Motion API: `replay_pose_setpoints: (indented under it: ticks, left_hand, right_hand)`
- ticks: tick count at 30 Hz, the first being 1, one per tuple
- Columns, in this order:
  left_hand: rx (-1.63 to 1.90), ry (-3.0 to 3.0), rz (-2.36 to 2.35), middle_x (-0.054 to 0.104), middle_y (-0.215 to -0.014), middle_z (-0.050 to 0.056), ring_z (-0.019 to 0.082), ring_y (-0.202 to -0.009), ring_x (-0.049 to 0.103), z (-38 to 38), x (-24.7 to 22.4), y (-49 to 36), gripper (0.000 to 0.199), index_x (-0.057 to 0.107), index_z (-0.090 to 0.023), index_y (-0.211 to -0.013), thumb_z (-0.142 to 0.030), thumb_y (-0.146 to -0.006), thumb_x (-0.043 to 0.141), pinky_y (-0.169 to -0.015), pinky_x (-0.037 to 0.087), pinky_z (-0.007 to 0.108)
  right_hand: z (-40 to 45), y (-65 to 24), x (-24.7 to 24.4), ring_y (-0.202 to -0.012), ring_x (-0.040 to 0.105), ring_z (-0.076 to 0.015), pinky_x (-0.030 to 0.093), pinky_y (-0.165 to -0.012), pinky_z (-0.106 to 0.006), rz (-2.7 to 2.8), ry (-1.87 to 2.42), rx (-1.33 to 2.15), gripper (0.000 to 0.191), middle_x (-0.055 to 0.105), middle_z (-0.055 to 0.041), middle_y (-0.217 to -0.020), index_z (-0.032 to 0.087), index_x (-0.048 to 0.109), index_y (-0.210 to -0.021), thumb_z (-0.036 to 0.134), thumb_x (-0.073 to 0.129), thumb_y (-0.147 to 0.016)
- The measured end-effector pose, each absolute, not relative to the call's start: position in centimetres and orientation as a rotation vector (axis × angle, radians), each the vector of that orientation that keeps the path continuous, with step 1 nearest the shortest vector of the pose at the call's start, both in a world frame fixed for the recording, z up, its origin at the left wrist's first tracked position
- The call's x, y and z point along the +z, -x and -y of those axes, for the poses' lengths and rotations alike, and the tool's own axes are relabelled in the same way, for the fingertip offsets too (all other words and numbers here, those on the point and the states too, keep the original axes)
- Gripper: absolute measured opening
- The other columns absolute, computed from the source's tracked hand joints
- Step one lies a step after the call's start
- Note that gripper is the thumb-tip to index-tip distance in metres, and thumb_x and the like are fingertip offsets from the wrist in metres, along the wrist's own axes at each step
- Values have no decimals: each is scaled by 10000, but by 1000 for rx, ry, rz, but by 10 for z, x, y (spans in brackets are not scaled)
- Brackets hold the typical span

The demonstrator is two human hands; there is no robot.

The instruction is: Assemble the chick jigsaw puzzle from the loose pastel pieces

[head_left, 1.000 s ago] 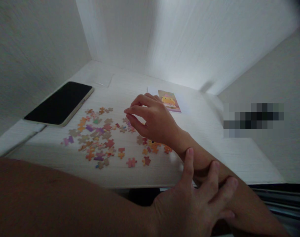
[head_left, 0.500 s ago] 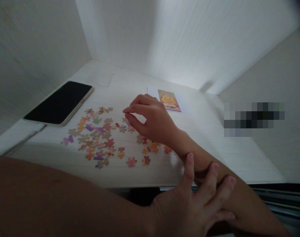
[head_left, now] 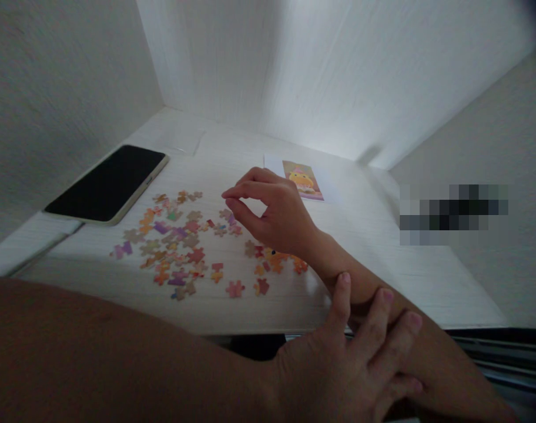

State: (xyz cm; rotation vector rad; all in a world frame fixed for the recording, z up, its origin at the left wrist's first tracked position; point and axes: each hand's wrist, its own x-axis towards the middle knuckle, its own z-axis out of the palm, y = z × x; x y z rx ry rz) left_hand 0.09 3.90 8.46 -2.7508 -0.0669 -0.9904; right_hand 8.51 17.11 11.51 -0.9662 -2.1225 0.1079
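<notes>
My right hand (head_left: 268,205) hovers over the table with thumb and index fingertips drawn together in a pinch. No object shows between those tips. Below and left of it lie many loose jigsaw puzzle pieces (head_left: 178,233), in orange, pink, purple and grey. A smaller group of orange and red puzzle pieces (head_left: 275,262) is partly covered by my right hand and wrist. Across my right forearm rests my left hand (head_left: 351,358), its fingers spread and holding no object. A picture card (head_left: 304,181) with a yellow figure lies just behind my right hand.
A phone (head_left: 111,185) with a dark screen lies at the left, beside a gap or groove in the white tabletop (head_left: 382,282). A clear flat sheet (head_left: 177,138) lies at the back left. White walls enclose the table, and a blurred patch covers part of the right side.
My right hand has shifted very slightly to the right, baring a bit more of the pieces beneath it. My left hand stays on the forearm.
</notes>
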Motion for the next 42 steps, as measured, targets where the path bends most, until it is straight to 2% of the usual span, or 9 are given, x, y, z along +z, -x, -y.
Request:
replay_pose_setpoints:
  ticks: [7,15,20,25,27,31,37,40,42]
  left_hand:
    - [-1073,2723,119,472,-1522,100,380,-1402,452,-36,78,-4,337,637,-463,-1308,-456,-1015,470,-1100,326,591]
    - [-1001,2768,154,461,-1539,33,334,-1415,452,-37,83,-2,337,643,-506,-1278,-424,-1037,423,-1101,271,469]
    - [-1010,2792,147,445,-1550,33,340,-1432,426,-36,83,-1,330,658,-507,-1251,-403,-1035,432,-1103,285,511]
    - [-1039,2869,151,467,-1531,28,356,-1446,375,-42,93,-5,337,687,-450,-1227,-371,-1035,422,-1103,305,731]
    - [-1000,2895,123,487,-1513,26,346,-1436,383,-44,98,-7,351,690,-403,-1240,-350,-1041,405,-1075,355,762]
    - [-975,2831,120,503,-1499,25,321,-1416,395,-45,101,-10,357,658,-307,-1311,-328,-1042,425,-1105,350,734]
    - [-1127,2783,210,565,-1436,-7,280,-1375,444,-38,95,-14,309,691,-270,-1237,-337,-1030,471,-1103,293,638]
    - [-1143,2845,308,575,-1425,33,247,-1366,459,-35,93,-16,372,657,-219,-1306,-357,-1032,447,-1025,380,493]
    - [-1133,2868,378,567,-1435,46,221,-1384,436,-34,93,-17,416,619,-179,-1358,-366,-1038,430,-1009,377,440]
  right_hand:
    - [-171,-85,115,-883,626,-160,477,-844,-327,2143,982,77,212,711,-70,-942,150,764,-968,217,563,-971]
    - [-168,-85,118,-897,618,-167,454,-825,-337,2169,1029,37,222,706,-66,-957,159,764,-986,227,553,-981]
    - [-169,-89,122,-920,589,-193,423,-845,-379,2240,1096,-109,232,699,-73,-988,184,746,-999,236,520,-1003]
    - [-169,-96,129,-934,543,-225,371,-877,-437,2288,1134,-364,244,677,-76,-1004,209,716,-982,211,475,-1021]
    - [-168,-99,132,-960,534,-236,358,-891,-452,2280,1141,-427,237,661,-76,-1017,213,705,-975,193,472,-1013]
    - [-169,-103,136,-987,517,-245,336,-923,-479,2260,1154,-441,232,629,-70,-1034,231,687,-978,167,466,-1000]
    - [-170,-103,134,-973,510,-243,331,-916,-483,2259,1142,-451,225,634,-70,-1032,231,681,-971,173,466,-1001]
    - [-170,-103,133,-963,512,-239,332,-900,-468,2266,1138,-484,228,644,-67,-1019,227,681,-957,170,465,-1000]
    - [-170,-102,133,-961,516,-237,330,-896,-462,2267,1134,-501,225,650,-67,-1019,222,681,-953,170,468,-999]
